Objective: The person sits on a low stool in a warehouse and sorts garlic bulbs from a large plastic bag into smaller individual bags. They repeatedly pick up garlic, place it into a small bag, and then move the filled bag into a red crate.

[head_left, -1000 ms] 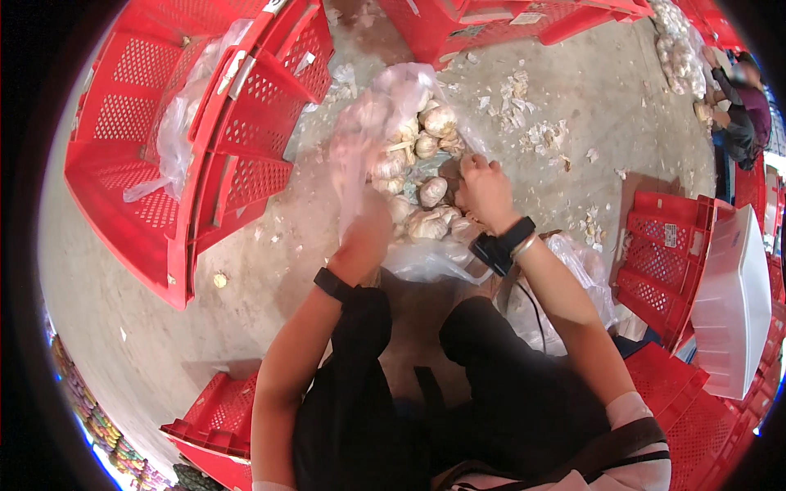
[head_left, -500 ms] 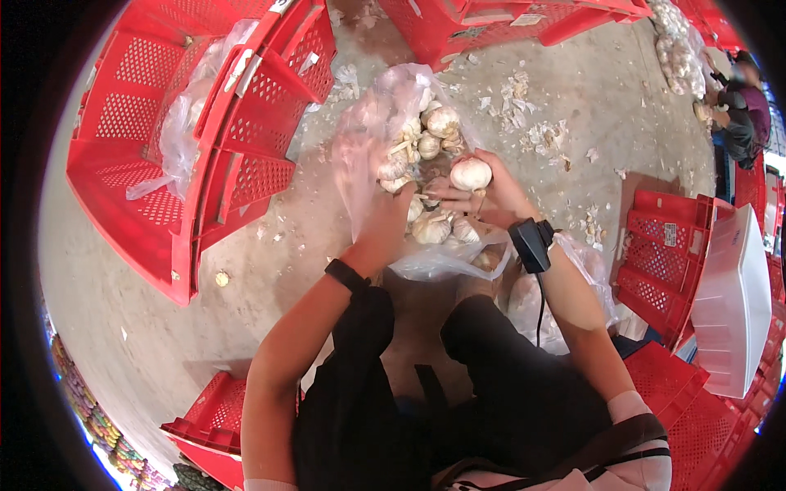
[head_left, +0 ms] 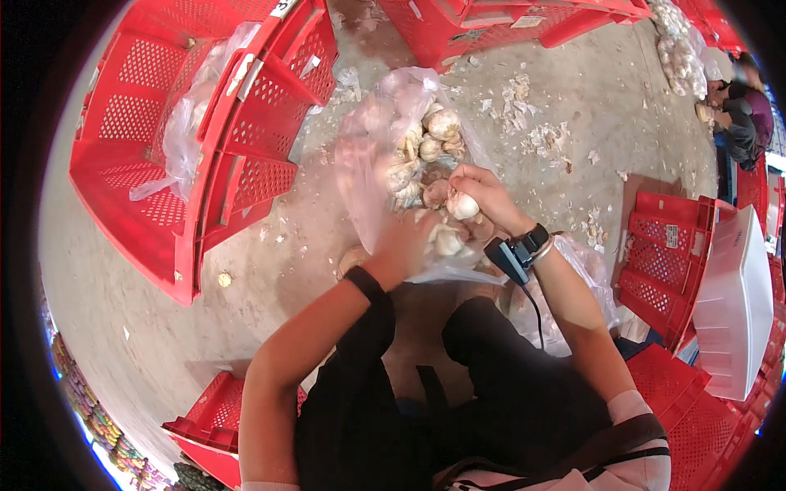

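Observation:
A clear plastic bag (head_left: 360,155) of garlic bulbs (head_left: 443,124) lies open on the floor in front of my knees. My right hand (head_left: 489,196) is over the bag's right side, its fingers closed on a white garlic bulb (head_left: 464,207). Smeared by motion, my left hand (head_left: 407,240) is at the bag's near left part, beside more bulbs (head_left: 447,240). Its fingers cannot be made out clearly.
A red crate (head_left: 229,164) with a bagged load stands at the left, another red crate (head_left: 491,29) ahead. Papery skins (head_left: 547,141) litter the floor. At the right are a tilted red crate (head_left: 663,245), a white box (head_left: 733,303) and, farther off, a seated person (head_left: 745,114).
My right hand has turned over and drawn the bulb slightly left and nearer to me. My left hand has moved down toward the bag's near part.

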`<state>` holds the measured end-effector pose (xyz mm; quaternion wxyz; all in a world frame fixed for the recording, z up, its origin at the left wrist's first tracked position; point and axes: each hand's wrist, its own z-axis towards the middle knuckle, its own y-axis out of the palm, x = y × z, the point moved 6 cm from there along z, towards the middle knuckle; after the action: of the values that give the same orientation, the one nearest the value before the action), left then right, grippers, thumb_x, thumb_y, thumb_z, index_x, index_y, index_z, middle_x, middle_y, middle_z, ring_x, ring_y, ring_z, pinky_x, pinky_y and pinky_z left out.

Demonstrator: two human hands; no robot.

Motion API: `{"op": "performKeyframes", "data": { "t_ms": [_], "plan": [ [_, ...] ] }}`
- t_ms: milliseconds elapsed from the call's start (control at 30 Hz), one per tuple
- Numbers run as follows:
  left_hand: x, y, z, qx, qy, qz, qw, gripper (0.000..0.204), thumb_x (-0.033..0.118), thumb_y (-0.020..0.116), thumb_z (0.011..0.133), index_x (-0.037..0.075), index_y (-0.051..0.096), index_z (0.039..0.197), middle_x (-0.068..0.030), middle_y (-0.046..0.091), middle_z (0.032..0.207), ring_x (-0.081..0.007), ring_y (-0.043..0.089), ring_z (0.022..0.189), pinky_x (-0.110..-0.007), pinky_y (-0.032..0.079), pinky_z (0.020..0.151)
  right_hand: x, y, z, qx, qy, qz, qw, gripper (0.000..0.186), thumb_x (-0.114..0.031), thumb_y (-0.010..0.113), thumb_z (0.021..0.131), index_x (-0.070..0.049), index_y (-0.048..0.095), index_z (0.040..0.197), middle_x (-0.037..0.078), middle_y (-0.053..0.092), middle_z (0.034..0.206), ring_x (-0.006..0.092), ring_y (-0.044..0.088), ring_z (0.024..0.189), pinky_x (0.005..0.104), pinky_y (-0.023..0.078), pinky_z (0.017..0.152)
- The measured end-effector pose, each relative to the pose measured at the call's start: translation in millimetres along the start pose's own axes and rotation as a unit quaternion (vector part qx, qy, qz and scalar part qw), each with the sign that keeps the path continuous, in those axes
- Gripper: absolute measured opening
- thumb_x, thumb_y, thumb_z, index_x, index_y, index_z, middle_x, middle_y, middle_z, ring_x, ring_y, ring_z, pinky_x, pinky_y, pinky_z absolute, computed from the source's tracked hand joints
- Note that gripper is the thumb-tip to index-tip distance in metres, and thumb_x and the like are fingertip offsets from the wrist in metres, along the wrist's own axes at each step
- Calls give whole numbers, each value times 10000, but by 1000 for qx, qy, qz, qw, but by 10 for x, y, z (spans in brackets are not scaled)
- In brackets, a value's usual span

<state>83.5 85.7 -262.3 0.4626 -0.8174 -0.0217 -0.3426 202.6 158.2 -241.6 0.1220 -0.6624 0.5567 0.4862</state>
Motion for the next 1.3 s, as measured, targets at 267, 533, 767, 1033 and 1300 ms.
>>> {"op": "performKeyframes", "data": {
  "t_ms": [267, 533, 767, 1033, 1300],
  "plan": [
    [28, 21, -79, 48, -9, 53, 997, 658, 233, 721, 648, 126, 447, 1237, -144, 501, 1081, -308, 464, 1009, -409, 376, 847, -128, 180, -167, 7, -233, -252, 939, 585, -18, 807, 600, -74, 407, 1022, 108, 466, 1110, 191, 477, 1117, 321, 409, 923],
    [-83, 8, -100, 97, 22, 54, 994, 640, 428, 661, 707, 119, 474, 1236, -96, 547, 1040, -291, 487, 965, -408, 370, 846, -383, 423, -472, 0, -326, -292, 899, 423, -52, 809, 592, -69, 512, 893, 91, 542, 983, 233, 570, 931, 342, 447, 808],
    [-169, 94, -53, -39, 9, -41, 998, 746, 420, 656, 754, 161, 318, 1366, -164, 423, 1283, -381, 409, 1127, -515, 333, 939, -64, 21, -125, -44, -149, -513, 844, 293, -215, 723, 718, -43, 573, 902, 140, 556, 961, 308, 562, 904, 370, 445, 796],
    [-327, -1, -129, 10, 59, -135, 989, 629, 230, 640, 798, 92, 338, 1332, -231, 460, 1192, -382, 453, 1080, -446, 362, 930, 397, 220, 423, -12, -133, -696, 706, 251, -214, 553, 819, 8, 581, 932, 180, 584, 938, 350, 574, 903, 411, 467, 782],
    [-840, -496, -301, 111, -167, -331, 922, 538, 130, 650, 767, 4, 376, 1213, -253, 516, 1097, -406, 505, 1052, -426, 408, 893, 351, 14, 389, -123, 57, -640, 756, 290, -257, 566, 799, 25, 629, 829, 210, 631, 844, 367, 607, 793, 442, 477, 717]
  ]
}}
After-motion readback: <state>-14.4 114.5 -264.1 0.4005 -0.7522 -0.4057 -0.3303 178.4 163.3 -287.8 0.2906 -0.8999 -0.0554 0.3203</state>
